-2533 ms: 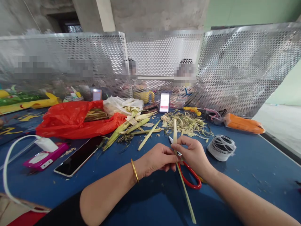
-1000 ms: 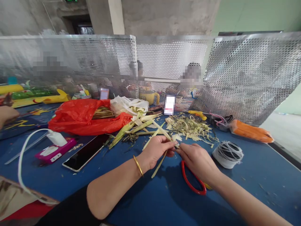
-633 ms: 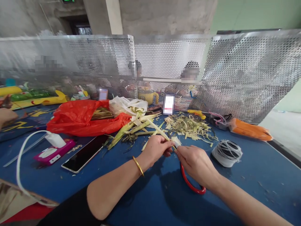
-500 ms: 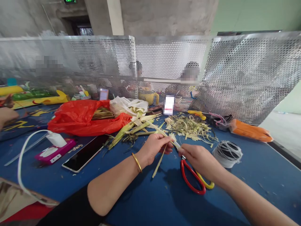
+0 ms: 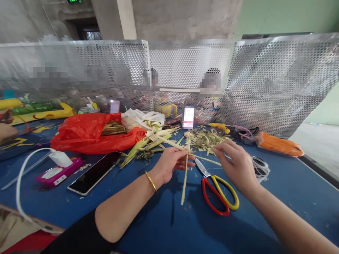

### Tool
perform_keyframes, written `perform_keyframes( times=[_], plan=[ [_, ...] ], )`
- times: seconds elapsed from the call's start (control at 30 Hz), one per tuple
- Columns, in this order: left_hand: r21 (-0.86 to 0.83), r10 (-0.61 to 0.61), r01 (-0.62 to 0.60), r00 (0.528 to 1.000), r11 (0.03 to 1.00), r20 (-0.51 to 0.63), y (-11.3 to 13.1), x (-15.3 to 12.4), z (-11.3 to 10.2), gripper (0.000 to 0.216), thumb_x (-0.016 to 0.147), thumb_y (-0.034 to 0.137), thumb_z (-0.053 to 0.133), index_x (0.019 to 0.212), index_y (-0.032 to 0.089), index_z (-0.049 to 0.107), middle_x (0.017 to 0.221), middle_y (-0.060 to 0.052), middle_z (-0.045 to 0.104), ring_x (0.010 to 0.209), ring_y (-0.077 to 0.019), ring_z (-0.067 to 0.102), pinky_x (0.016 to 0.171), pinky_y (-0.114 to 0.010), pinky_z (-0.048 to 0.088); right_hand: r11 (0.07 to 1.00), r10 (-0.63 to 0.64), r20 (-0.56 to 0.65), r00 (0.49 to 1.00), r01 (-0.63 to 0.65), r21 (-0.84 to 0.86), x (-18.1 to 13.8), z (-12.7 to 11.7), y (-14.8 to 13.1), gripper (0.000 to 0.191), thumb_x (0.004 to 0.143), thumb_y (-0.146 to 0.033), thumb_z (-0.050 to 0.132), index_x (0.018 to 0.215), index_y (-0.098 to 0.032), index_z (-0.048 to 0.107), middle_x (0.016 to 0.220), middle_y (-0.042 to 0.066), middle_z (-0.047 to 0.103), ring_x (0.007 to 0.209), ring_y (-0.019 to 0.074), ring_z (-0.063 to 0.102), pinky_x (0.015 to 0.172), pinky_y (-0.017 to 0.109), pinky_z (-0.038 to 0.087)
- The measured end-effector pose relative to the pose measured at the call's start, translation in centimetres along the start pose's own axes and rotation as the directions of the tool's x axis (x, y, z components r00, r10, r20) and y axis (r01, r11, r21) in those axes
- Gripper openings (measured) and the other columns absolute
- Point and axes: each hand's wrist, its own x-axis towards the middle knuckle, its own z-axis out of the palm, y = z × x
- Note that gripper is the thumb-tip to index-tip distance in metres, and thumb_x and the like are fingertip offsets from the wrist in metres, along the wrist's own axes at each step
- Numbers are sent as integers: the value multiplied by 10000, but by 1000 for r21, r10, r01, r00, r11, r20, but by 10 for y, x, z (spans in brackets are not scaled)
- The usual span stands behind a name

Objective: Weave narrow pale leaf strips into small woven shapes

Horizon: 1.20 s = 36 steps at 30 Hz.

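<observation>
Strips of pale leaf are crossed, pinched in the left hand. The right hand, close beside it half a second ago, has drawn away rightward; whether it grips anything is unclear. Scissors, then partly covered, show clearly between and below the hands.
</observation>
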Motion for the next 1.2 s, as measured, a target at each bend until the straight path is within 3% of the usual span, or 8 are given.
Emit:
perform_keyframes(
  times=[0.13, 0.27, 0.37, 0.43, 0.5, 0.67, 0.9, 1.2],
  plan=[
    [27, -7, 6, 999, 1000, 49, -2, -3, 4, 217, 819, 282, 589, 886, 104, 694, 886, -133, 728, 667, -170, 691, 537, -216, 494, 999, -18, 141, 990, 22, -25, -5, 10, -7, 196, 911, -316, 506, 906, -208, 670, 897, 58, 670, 865, 217, 594, 766, 338, 393],
    [168, 16, -37, 992, 985, 122, -7, -8, 12, 188, 806, 243, 593, 896, 132, 716, 831, -88, 734, 617, -154, 677, 547, -215, 473, 940, 149, 377, 914, -249, 232, -8, 22, -6, 332, 920, -418, 450, 827, -199, 681, 789, 35, 649, 775, 190, 579, 700, 305, 408],
    [248, 27, -73, 983, 966, 182, -12, -11, 15, 170, 789, 250, 617, 874, 153, 728, 794, -63, 733, 565, -140, 654, 541, -219, 462, 691, 264, 538, 801, -546, 474, -10, 28, -11, 348, 849, -478, 544, 720, -176, 658, 647, -2, 592, 651, 152, 531, 632, 274, 400],
    [262, 29, -86, 976, 961, 214, -14, -12, 16, 167, 777, 278, 638, 851, 160, 729, 781, -58, 731, 560, -140, 649, 538, -221, 459, 490, 323, 550, 770, -633, 599, -11, 29, -16, 277, 753, -443, 671, 711, -169, 665, 632, -10, 593, 636, 142, 521, 638, 269, 404],
    [252, 15, -72, 975, 965, 219, -16, -12, 17, 178, 775, 306, 641, 837, 161, 724, 768, -59, 728, 573, -146, 655, 535, -221, 459, 368, 398, 500, 769, -633, 682, -11, 29, -18, 232, 672, -387, 746, 700, -167, 677, 651, -5, 610, 628, 133, 509, 623, 260, 400],
    [221, -35, -8, 981, 975, 192, -17, -12, 17, 189, 757, 325, 656, 820, 154, 704, 758, -68, 725, 586, -153, 662, 538, -227, 460, 248, 458, 464, 758, -610, 752, -8, 26, -14, 231, 663, -373, 748, 747, -163, 698, 604, -22, 553, 514, 82, 396, 491, 224, 317],
    [191, -105, 66, 973, 979, 206, -21, -13, 18, 234, 725, 344, 688, 848, 145, 687, 796, -80, 726, 608, -152, 672, 527, -215, 456, 183, 460, 445, 768, -573, 799, -5, 24, -14, 214, 684, -346, 739, 768, -174, 644, 680, -14, 610, 533, 82, 467, 532, 227, 393],
    [173, -133, 95, 966, 980, 222, -19, -11, 15, 284, 724, 377, 683, 870, 133, 676, 781, -95, 724, 588, -147, 662, 493, -202, 436, 58, 519, 477, 710, -585, 809, -5, 25, -9, 301, 639, -340, 791, 848, -172, 656, 676, -20, 615, 539, 91, 533, 532, 238, 425]
  ],
)
